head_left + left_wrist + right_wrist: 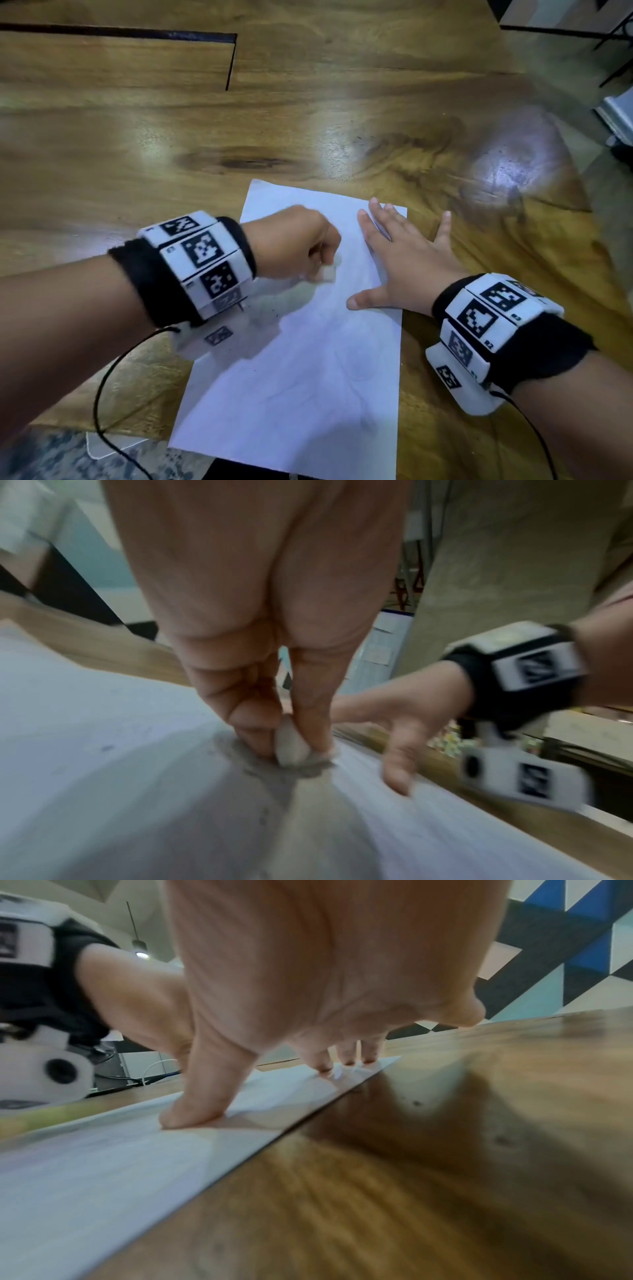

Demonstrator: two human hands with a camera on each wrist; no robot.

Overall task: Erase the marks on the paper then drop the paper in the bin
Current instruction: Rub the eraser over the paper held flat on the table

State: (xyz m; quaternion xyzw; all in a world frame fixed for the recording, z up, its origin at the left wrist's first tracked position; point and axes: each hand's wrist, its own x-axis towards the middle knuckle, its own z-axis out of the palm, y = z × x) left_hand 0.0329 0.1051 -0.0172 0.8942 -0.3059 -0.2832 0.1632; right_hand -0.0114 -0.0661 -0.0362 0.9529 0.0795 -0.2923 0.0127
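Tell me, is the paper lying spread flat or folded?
Spread flat: the paper lies unfolded on the table, right hand pressing its edge.

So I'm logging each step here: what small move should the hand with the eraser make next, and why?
Probably another short rubbing stroke. The left hand pinches the eraser against the paper, faint marks still show lower down, and the right hand is spread flat, pinning the sheet to the table.

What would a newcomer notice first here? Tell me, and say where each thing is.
The white paper on the wooden table catches the eye first, lying at the near edge. On its upper part, the left hand pinches a small white eraser against the sheet, with grey smudges around the tip. The right hand lies spread flat across the paper's right edge, pressing it down.
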